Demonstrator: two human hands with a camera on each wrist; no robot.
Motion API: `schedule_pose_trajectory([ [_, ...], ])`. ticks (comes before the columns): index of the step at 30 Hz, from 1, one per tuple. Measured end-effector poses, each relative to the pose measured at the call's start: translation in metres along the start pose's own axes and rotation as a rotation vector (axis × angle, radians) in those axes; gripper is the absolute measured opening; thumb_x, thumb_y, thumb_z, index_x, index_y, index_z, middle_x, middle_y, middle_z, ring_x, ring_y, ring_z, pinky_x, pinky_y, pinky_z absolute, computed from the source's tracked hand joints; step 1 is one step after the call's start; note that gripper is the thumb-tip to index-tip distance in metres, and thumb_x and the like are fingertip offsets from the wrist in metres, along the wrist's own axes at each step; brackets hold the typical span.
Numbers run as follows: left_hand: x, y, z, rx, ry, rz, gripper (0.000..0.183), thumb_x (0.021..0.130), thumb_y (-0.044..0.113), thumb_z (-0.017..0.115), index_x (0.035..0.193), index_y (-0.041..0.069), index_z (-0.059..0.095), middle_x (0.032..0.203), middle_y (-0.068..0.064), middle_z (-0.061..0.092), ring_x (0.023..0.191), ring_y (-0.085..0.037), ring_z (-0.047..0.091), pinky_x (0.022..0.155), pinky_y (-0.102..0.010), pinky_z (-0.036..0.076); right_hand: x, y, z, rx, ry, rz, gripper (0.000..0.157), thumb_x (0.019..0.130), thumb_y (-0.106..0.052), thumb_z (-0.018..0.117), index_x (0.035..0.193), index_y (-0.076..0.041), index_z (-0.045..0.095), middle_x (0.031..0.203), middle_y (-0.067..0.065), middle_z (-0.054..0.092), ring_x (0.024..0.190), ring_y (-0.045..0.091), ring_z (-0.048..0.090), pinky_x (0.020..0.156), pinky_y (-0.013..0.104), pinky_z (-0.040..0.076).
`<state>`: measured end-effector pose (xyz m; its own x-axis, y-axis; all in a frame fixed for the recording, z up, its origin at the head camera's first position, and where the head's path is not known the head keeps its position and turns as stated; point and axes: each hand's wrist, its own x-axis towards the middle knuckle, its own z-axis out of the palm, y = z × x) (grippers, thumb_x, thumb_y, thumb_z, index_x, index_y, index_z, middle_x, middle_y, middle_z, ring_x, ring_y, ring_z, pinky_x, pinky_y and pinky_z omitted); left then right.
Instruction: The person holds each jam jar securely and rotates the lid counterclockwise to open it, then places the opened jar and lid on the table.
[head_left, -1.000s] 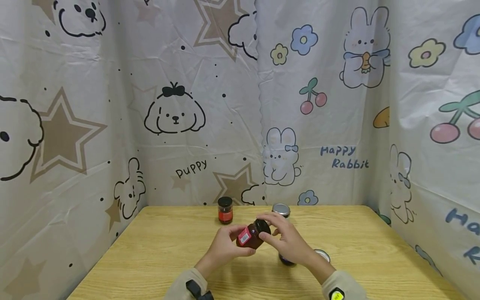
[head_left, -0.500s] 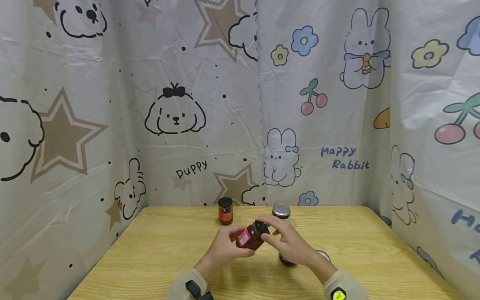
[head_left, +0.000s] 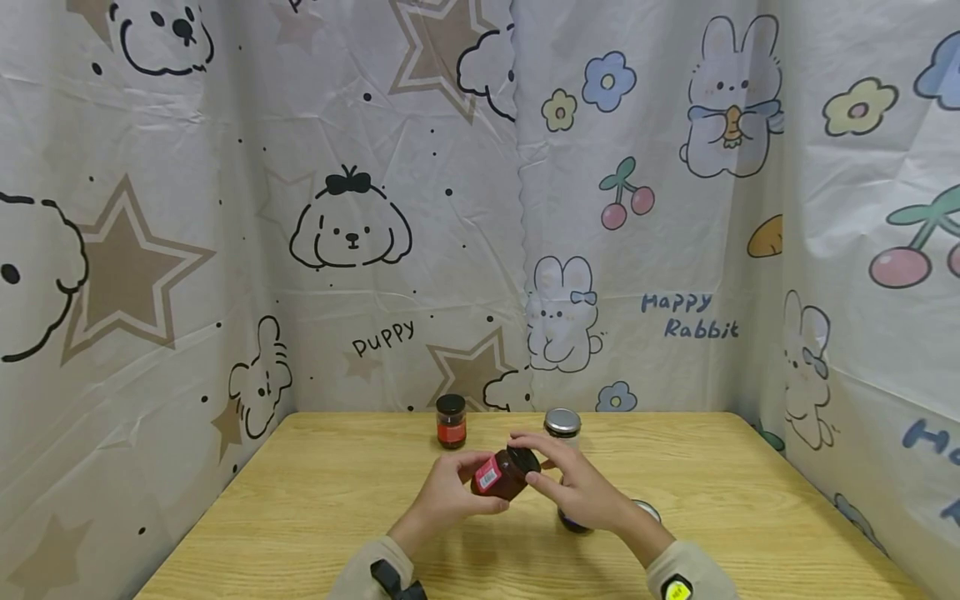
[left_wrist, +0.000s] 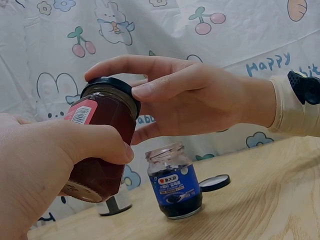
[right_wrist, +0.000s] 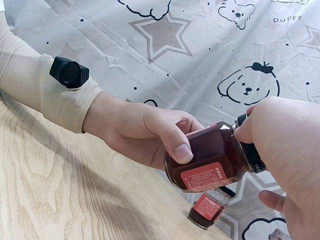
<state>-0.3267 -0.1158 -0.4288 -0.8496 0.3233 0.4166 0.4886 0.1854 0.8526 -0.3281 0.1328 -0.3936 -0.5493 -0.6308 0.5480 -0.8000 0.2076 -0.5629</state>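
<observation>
A glass jar with dark red contents and a pink label (head_left: 501, 479) is tilted above the table, lid end to the right. My left hand (head_left: 450, 487) grips its body, thumb along the near side. Its black lid (right_wrist: 252, 150) sits over the jar's mouth. Around the lid's edge my right hand (head_left: 573, 479) has its thumb and index finger, as the left wrist view also shows; the other fingers extend beyond. Under the hands, an uncovered jar with a blue label (left_wrist: 176, 187) stands upright, and a loose lid (left_wrist: 215, 183) lies white inside up behind it.
At the back of the wooden table (head_left: 337, 500) stand a black-lidded jar with a red label (head_left: 451, 423) and a silver-lidded jar (head_left: 562, 422), the latter partly behind my right hand. Printed curtains (head_left: 450, 250) enclose the back and both sides.
My right thumb and fingers have shifted slightly around the black lid, the thumb moving a little right and down. My left hand and the jar stay almost in place.
</observation>
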Motion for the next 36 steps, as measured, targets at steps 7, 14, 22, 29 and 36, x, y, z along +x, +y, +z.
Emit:
schedule_pose_trajectory([
  [7,-0.0003,-0.0012,-0.0001,-0.002,-0.003,0.003,0.057,0.076,0.009,0.092,0.128,0.001,0.07,0.122,-0.007,0.071,0.114,-0.022,0.067,0.099,-0.035,0.052,0.0005,-0.0016,-0.0005,0.062,-0.024,0.013,0.039,0.103,-0.008,0.062,0.14,-0.017,0.057,0.156,0.007,0.046,0.141,0.031,0.043,0.096,0.046,0.052],
  [14,0.0002,-0.0016,0.0006,-0.023,-0.018,0.018,0.055,0.077,0.009,0.092,0.127,0.004,0.071,0.121,-0.005,0.071,0.113,-0.02,0.067,0.097,-0.03,0.052,0.0002,-0.0001,0.002,0.073,0.025,0.023,0.033,0.103,-0.007,0.062,0.133,-0.018,0.061,0.154,0.006,0.049,0.14,0.029,0.046,0.097,0.051,0.05],
  [22,-0.001,0.0005,0.0001,-0.024,-0.016,0.035,0.054,0.078,0.009,0.091,0.128,0.006,0.071,0.123,-0.004,0.071,0.115,-0.019,0.066,0.102,-0.033,0.05,0.0023,0.0023,0.0051,-0.028,0.117,0.022,0.045,0.103,-0.017,0.067,0.146,-0.016,0.055,0.148,0.01,0.054,0.131,0.034,0.056,0.092,0.056,0.053],
  [29,-0.0006,0.0015,-0.001,-0.006,-0.006,0.034,0.054,0.078,0.011,0.091,0.128,0.006,0.071,0.122,-0.004,0.071,0.116,-0.021,0.066,0.102,-0.034,0.05,0.0024,0.0038,0.0054,-0.096,0.129,0.058,0.04,0.104,-0.021,0.066,0.143,-0.018,0.059,0.138,0.005,0.059,0.116,0.023,0.059,0.084,0.039,0.055],
  [36,-0.0013,0.0029,-0.0022,-0.002,-0.007,0.039,0.053,0.078,0.011,0.091,0.127,0.006,0.071,0.121,-0.003,0.071,0.114,-0.021,0.066,0.099,-0.032,0.051,0.0012,0.005,0.0044,-0.091,0.091,0.078,0.04,0.105,-0.023,0.063,0.144,-0.017,0.058,0.134,0.002,0.06,0.114,0.02,0.056,0.082,0.036,0.052],
])
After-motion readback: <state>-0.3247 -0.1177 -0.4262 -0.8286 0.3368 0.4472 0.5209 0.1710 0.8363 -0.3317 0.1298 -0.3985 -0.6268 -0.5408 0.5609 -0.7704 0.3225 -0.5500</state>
